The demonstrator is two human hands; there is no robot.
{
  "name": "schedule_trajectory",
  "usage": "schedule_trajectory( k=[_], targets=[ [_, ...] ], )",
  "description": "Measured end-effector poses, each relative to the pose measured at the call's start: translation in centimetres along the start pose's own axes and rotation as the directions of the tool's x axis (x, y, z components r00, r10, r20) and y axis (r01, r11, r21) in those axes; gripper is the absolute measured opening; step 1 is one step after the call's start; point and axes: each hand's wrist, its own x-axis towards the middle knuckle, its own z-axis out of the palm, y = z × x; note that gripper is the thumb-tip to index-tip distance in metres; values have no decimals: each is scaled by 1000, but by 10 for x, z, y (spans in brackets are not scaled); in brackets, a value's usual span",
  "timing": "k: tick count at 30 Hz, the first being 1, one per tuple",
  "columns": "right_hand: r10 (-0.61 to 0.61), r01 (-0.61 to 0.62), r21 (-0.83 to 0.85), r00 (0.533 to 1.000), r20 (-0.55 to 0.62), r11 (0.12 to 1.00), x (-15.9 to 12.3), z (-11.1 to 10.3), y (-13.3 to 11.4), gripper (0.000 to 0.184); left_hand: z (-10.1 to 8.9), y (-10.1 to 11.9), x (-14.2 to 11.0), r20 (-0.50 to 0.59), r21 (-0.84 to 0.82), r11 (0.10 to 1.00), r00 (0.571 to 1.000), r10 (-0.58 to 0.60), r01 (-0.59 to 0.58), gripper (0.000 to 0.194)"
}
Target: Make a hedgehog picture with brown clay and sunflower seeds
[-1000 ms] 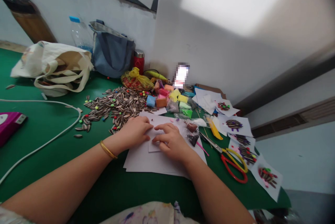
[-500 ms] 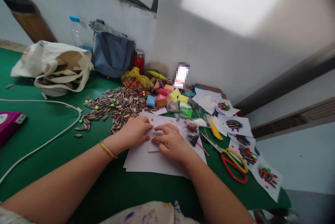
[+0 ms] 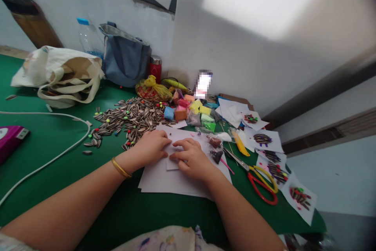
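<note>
A stack of white paper (image 3: 158, 180) lies on the green table in front of me, with a smaller white sheet (image 3: 172, 165) on top. My left hand (image 3: 153, 145), wearing a gold bangle on its wrist, rests at the left of the small sheet, fingers bent and thumb apart. Over the sheet's right part is my right hand (image 3: 192, 157), fingers spread and curved, their tips touching the paper. Neither hand visibly holds anything, though the space under the palms is hidden. Small clay bits (image 3: 193, 134) lie on the paper beyond my fingers.
Striped sunflower seeds (image 3: 143, 114) with coloured beads are heaped behind my left hand. Packets of coloured clay (image 3: 180, 114) stand beyond the paper. Scissors (image 3: 249, 168) and seed pictures on cards (image 3: 299, 198) lie at right. A white cable (image 3: 58, 154) crosses the left side.
</note>
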Motion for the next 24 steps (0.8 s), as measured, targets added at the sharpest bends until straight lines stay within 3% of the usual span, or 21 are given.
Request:
schedule_trajectory(
  k=[8, 15, 18, 22, 24],
  targets=[
    [22, -22, 10, 996, -88, 1000, -1, -3, 7, 39, -3, 2, -1, 21, 8, 1000, 1000, 5, -5, 31],
    [1, -1, 9, 1000, 9, 1000, -1, -4, 0, 36, -4, 3, 0, 20, 21, 1000, 1000, 2, -3, 32],
    [4, -3, 21, 1000, -29, 1000, -1, -3, 6, 38, -4, 3, 0, 19, 20, 1000, 1000, 4, -4, 33],
    [144, -126, 111, 973, -178, 986, -7, -7, 32, 45, -4, 2, -1, 25, 4, 1000, 1000, -5, 5, 35],
    [250, -226, 146, 953, -174, 963, -11, -11, 45, 47, -3, 2, -1, 26, 0, 1000, 1000, -7, 7, 36]
  ],
)
